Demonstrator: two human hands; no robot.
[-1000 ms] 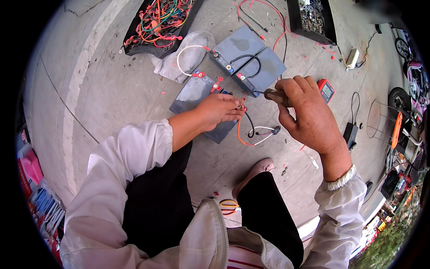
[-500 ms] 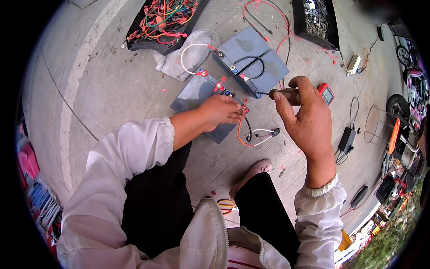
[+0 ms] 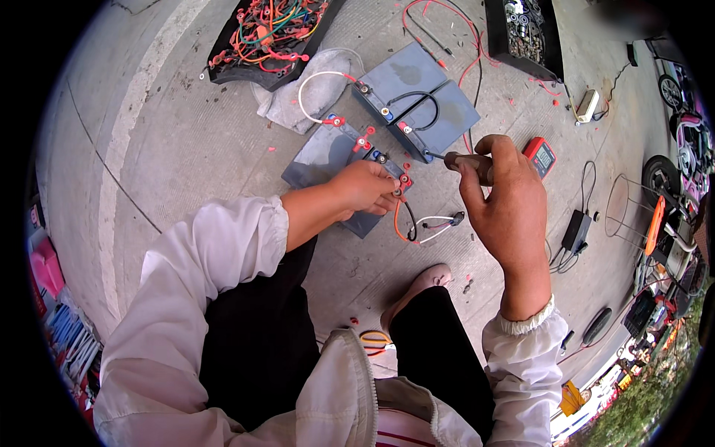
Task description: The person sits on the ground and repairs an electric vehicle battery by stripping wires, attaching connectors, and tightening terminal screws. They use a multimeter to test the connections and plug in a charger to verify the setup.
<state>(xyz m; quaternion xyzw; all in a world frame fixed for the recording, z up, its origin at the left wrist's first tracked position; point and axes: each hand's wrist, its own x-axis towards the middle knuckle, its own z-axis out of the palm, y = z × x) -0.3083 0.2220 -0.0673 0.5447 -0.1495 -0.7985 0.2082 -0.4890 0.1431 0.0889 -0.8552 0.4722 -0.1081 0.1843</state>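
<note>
Four-sided grey batteries lie on the concrete: a nearer pair point(image 3: 319, 158) and a farther pair point(image 3: 408, 73). My left hand point(image 3: 363, 188) is pinched at the red cable terminal point(image 3: 403, 183) on the nearer pair's right corner; its fingertips partly hide the contact. My right hand point(image 3: 514, 208) grips the brown handle of a screwdriver point(image 3: 477, 168). The screwdriver's tip points left, at the near corner of the farther pair; whether it touches cannot be told. A white cable point(image 3: 301, 95) with red ends links the pairs, and a black cable point(image 3: 417, 95) bridges the farther one.
A black bin of tangled wires point(image 3: 325, 37) stands at far left beside a grey cloth point(image 3: 298, 104). A black bin of small metal parts point(image 3: 557, 45) is at far right. A red multimeter point(image 3: 538, 155) and a black charger point(image 3: 576, 231) lie right of my hand.
My right hand has shifted slightly down and left, with the screwdriver's handle tilted a little lower. The left hand keeps its place at the red terminal.
</note>
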